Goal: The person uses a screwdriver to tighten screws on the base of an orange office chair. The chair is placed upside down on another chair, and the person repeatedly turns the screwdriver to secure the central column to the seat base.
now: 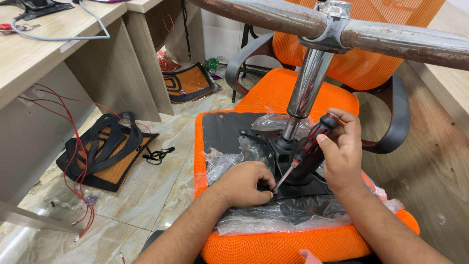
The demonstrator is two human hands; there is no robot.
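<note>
Right hand (342, 146) grips a red-and-black screwdriver (308, 144), shaft slanting down-left, tip at the black seat plate (312, 188) beside the left hand (246, 183), whose curled fingers press the plate.

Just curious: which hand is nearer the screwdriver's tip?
Left. The left hand rests on the seat right beside the screwdriver tip; the right hand grips the handle, up the shaft from it.

Bright, even indoor light, sharp picture.
Glare ran along the chrome column (307, 83); shadows were soft under the desks (58, 54); the edges bowed from the wide lens.
</note>
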